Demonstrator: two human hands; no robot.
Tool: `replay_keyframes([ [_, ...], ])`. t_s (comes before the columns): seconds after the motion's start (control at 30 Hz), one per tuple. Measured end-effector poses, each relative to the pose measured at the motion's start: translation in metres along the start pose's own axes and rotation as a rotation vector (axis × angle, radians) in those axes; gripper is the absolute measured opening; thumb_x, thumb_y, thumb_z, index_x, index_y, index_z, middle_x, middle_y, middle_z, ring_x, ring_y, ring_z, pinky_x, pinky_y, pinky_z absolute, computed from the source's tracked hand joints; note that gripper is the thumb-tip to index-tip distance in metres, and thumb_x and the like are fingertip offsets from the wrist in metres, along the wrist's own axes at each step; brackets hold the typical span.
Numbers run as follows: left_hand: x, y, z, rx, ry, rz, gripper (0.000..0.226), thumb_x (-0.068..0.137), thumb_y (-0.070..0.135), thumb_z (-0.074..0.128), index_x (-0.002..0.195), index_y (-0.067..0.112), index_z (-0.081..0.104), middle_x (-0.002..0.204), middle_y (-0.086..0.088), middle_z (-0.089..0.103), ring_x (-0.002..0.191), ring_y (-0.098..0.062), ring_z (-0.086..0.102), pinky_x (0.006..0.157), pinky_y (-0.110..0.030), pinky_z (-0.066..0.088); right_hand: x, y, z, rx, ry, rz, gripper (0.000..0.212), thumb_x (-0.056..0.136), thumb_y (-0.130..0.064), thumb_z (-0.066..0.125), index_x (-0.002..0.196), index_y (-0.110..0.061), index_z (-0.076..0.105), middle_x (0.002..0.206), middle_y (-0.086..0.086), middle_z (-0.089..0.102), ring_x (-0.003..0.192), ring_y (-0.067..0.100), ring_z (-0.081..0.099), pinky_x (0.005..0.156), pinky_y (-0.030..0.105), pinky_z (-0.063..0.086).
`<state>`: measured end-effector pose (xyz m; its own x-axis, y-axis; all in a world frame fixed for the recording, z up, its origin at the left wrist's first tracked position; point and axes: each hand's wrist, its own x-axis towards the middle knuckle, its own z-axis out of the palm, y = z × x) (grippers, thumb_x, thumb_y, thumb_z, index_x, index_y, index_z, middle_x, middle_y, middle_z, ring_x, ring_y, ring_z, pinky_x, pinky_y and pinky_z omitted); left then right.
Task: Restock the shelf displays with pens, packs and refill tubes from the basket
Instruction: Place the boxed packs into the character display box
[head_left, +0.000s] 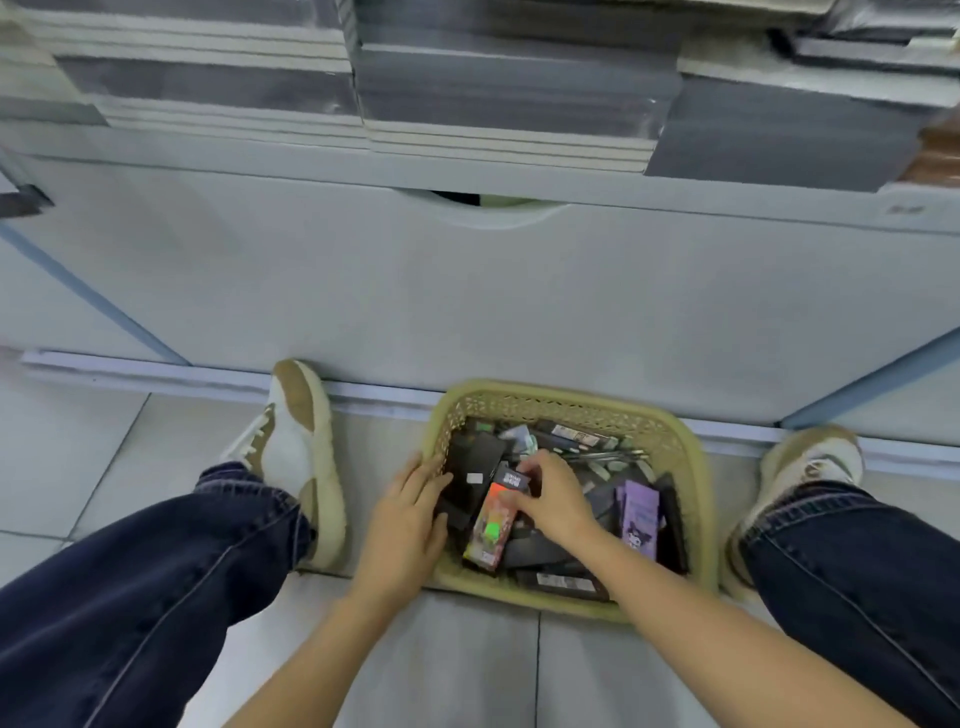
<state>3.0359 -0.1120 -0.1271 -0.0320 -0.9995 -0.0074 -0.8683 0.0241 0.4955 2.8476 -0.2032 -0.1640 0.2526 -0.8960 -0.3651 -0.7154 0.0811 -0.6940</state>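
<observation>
A yellow woven basket (691, 452) stands on the floor between my feet, filled with several dark packs, loose pens and a purple pack (640, 512). My right hand (558, 501) reaches into the basket and pinches the top of an orange-and-green pack (491, 525) that lies slanted on the pile. My left hand (410, 512) rests at the basket's left rim, its straight fingers touching a black pack (470, 470).
A white cabinet front (467, 291) with a curved handle cutout rises right behind the basket. Stacks of grey wrapped notebooks (509, 104) lie on the shelf above. My shoes (296, 447) and jeans-clad legs flank the basket on the tiled floor.
</observation>
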Motion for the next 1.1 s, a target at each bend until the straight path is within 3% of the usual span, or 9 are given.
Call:
replay_keyframes([
  [0.13, 0.009, 0.007, -0.005, -0.039, 0.124, 0.006, 0.030, 0.086, 0.005, 0.065, 0.116, 0.007, 0.066, 0.120, -0.008, 0.063, 0.117, -0.027, 0.054, 0.100, -0.040, 0.045, -0.004, -0.005, -0.036, 0.359, -0.017, -0.015, 0.019, 0.084, -0.010, 0.072, 0.095, -0.014, 0.057, 0.093, 0.005, 0.068, 0.092, 0.019, 0.063, 0.078, 0.021, 0.047],
  [0.2, 0.012, 0.017, -0.008, -0.230, 0.137, -0.083, 0.027, 0.091, 0.012, 0.064, 0.118, 0.013, 0.064, 0.112, -0.001, 0.064, 0.104, -0.017, 0.057, 0.090, -0.030, 0.048, -0.004, -0.012, -0.050, 0.432, -0.027, -0.039, 0.018, 0.085, -0.010, 0.071, 0.098, -0.010, 0.059, 0.096, 0.013, 0.070, 0.089, 0.021, 0.064, 0.078, 0.026, 0.049],
  [0.33, 0.024, 0.042, -0.015, -0.870, -0.116, -0.458, 0.037, 0.087, 0.029, 0.070, 0.120, 0.021, 0.056, 0.105, 0.001, 0.068, 0.092, -0.009, 0.067, 0.079, -0.024, 0.055, -0.005, -0.041, -0.059, 0.514, -0.116, -0.101, 0.021, 0.084, -0.015, 0.073, 0.100, -0.014, 0.060, 0.098, 0.009, 0.072, 0.087, 0.015, 0.067, 0.075, 0.026, 0.053],
  [0.43, 0.027, 0.044, -0.021, -1.073, -0.204, -0.551, 0.020, 0.090, 0.014, 0.066, 0.105, 0.002, 0.061, 0.088, -0.016, 0.071, 0.067, -0.021, 0.068, 0.064, -0.031, 0.058, -0.002, -0.058, -0.049, 0.478, -0.161, -0.188, 0.017, 0.087, -0.019, 0.070, 0.102, -0.014, 0.063, 0.094, 0.000, 0.073, 0.083, 0.006, 0.067, 0.077, 0.021, 0.053],
  [0.57, 0.024, 0.023, -0.033, -1.087, 0.007, -0.611, 0.010, 0.094, 0.010, 0.059, 0.096, 0.000, 0.059, 0.075, -0.015, 0.066, 0.055, -0.018, 0.062, 0.054, -0.026, 0.054, 0.015, -0.055, -0.038, 0.350, -0.028, -0.108, 0.029, 0.092, -0.027, 0.064, 0.120, -0.019, 0.058, 0.119, -0.002, 0.064, 0.102, 0.008, 0.060, 0.093, 0.028, 0.049],
  [0.67, 0.020, 0.008, -0.036, -1.080, 0.037, -0.668, 0.013, 0.094, 0.013, 0.060, 0.098, 0.000, 0.059, 0.075, -0.012, 0.067, 0.058, -0.017, 0.064, 0.058, -0.027, 0.056, 0.029, -0.048, -0.023, 0.158, -0.142, -0.031, 0.066, 0.091, -0.032, 0.065, 0.146, -0.014, 0.034, 0.147, 0.005, 0.042, 0.126, 0.019, 0.045, 0.103, 0.030, 0.038],
  [0.77, 0.017, 0.004, -0.033, -1.122, 0.029, -0.672, 0.013, 0.093, 0.014, 0.061, 0.098, 0.002, 0.060, 0.073, -0.011, 0.067, 0.059, -0.016, 0.065, 0.059, -0.026, 0.057, 0.042, -0.052, 0.000, -0.154, -0.231, -0.027, 0.086, 0.088, -0.046, 0.064, 0.153, -0.015, 0.016, 0.156, 0.006, 0.026, 0.142, 0.031, 0.019, 0.113, 0.042, 0.023],
  [0.97, 0.018, 0.001, -0.029, -1.097, 0.032, -0.643, 0.012, 0.093, 0.015, 0.062, 0.097, 0.004, 0.060, 0.074, -0.012, 0.068, 0.061, -0.016, 0.066, 0.060, -0.025, 0.057, 0.039, -0.056, 0.020, -0.088, -0.076, -0.055, 0.073, 0.076, -0.033, 0.079, 0.138, -0.014, 0.045, 0.138, 0.009, 0.039, 0.132, 0.025, 0.035, 0.103, 0.031, 0.032],
  [1.1, 0.018, -0.002, -0.026, -1.066, 0.035, -0.645, 0.013, 0.092, 0.017, 0.063, 0.095, 0.004, 0.062, 0.074, -0.011, 0.070, 0.063, -0.017, 0.066, 0.061, -0.025, 0.057, 0.023, -0.046, 0.015, 0.055, -0.171, -0.071, 0.057, 0.082, -0.027, 0.075, 0.130, -0.012, 0.048, 0.133, 0.005, 0.050, 0.126, 0.019, 0.045, 0.094, 0.023, 0.033],
])
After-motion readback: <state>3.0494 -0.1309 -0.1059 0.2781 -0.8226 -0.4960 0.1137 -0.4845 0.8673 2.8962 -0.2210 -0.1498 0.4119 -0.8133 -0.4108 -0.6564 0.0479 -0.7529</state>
